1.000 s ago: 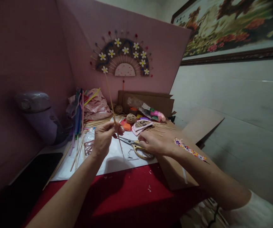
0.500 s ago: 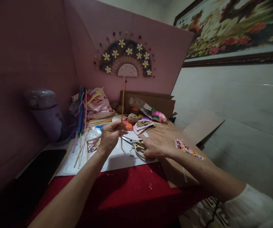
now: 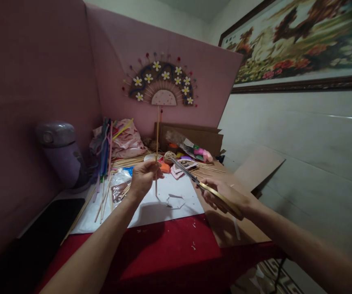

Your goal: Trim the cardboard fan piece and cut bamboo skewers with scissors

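Note:
Upright over the white paper [image 3: 151, 220] is a thin wooden stick [image 3: 157, 130], pinched in the fingers of my left hand [image 3: 143, 177]. Its lower end comes close to the paper; whether it touches, I cannot tell. My right hand [image 3: 224, 196] is wrapped round the gold handles of a pair of scissors [image 3: 191, 173], raised over the right side of the paper and the cardboard. The scissor blades point up and left toward the stick, apart from it, and look closed together. Small paper scraps [image 3: 176, 200] lie between my hands.
A ball of twine [image 3: 169, 157], spare sticks [image 3: 127, 162] and pipe cleaners [image 3: 104, 151] crowd the back. A purple bottle [image 3: 62, 159] stands left. Cardboard [image 3: 224, 232] lies at right over the red cloth [image 3: 163, 253]. A decorated fan [image 3: 165, 75] is on the pink board behind.
My right hand has picked the scissors up off the paper and moved right, turning the blades up and left. My left hand still holds the stick in nearly the same place.

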`<state>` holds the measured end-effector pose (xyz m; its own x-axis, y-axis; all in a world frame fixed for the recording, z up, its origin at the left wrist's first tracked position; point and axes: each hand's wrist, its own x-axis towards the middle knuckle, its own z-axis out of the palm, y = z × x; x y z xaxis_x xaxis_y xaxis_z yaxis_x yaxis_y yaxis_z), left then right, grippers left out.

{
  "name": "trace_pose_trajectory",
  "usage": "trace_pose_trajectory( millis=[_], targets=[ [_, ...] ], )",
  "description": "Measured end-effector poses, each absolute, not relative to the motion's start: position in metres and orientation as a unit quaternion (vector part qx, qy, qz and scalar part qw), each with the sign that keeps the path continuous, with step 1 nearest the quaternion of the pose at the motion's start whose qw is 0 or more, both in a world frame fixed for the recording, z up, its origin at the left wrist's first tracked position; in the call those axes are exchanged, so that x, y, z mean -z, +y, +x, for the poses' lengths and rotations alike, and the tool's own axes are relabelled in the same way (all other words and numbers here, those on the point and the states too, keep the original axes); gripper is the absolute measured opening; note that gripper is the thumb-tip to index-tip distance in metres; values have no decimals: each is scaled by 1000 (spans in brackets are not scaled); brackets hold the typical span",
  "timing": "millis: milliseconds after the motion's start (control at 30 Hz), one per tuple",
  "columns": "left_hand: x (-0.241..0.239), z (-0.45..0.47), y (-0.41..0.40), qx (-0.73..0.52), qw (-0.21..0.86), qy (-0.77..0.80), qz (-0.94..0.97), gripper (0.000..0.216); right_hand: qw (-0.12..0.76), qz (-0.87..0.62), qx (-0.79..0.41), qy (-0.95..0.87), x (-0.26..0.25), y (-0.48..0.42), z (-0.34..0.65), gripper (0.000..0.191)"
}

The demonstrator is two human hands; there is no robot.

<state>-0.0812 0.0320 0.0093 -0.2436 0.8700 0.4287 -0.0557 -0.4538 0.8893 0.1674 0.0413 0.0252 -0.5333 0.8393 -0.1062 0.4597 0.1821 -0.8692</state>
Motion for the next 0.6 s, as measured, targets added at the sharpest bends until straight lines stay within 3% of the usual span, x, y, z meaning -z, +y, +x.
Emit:
trace_pose_trajectory(
  millis=[233, 400, 600],
  targets=[
    [-18, -82, 14, -594, 430, 385, 560, 22, 197, -361, -352, -841, -38, 26, 169, 34],
    [-18, -79, 9, -513, 529, 355, 575, 21, 222, -307, -380, -844, -38, 24, 168, 33],
    [-15, -81, 8, -475, 574, 330, 580, 20, 211, -284, -391, -849, -41, 27, 163, 32]
  ],
)
